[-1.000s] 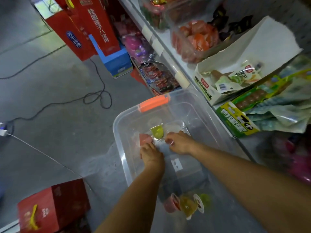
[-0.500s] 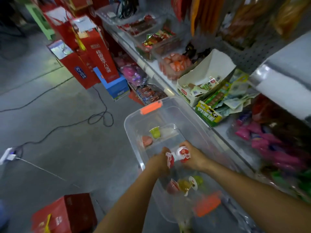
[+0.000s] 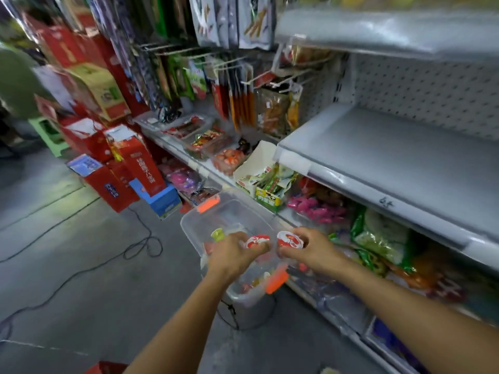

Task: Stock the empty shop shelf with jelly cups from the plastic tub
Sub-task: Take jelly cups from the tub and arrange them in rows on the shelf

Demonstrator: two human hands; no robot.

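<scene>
cups first: one red-lidded jelly cup (image 3: 258, 241) is pinched in the left grip (image 3: 232, 252) and a second cup (image 3: 290, 240) in the right grip (image 3: 314, 248), both just lifted above the tub (image 3: 237, 209) at lower centre, where more remain. the bare shelf (image 3: 405, 157) at right likely comes next. grey floor (image 3: 81, 252), red boxes (image 3: 143, 168) at left.

Red-and-white-lidded jelly cups (image 3: 258, 241), clear tub (image 3: 186, 230), orange latches (image 3: 208, 206), grey shelf (image 3: 391, 157).

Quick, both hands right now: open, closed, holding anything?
Left hand: closed, grip on a red-lidded jelly cup.
Right hand: closed, grip on a second jelly cup.
</scene>
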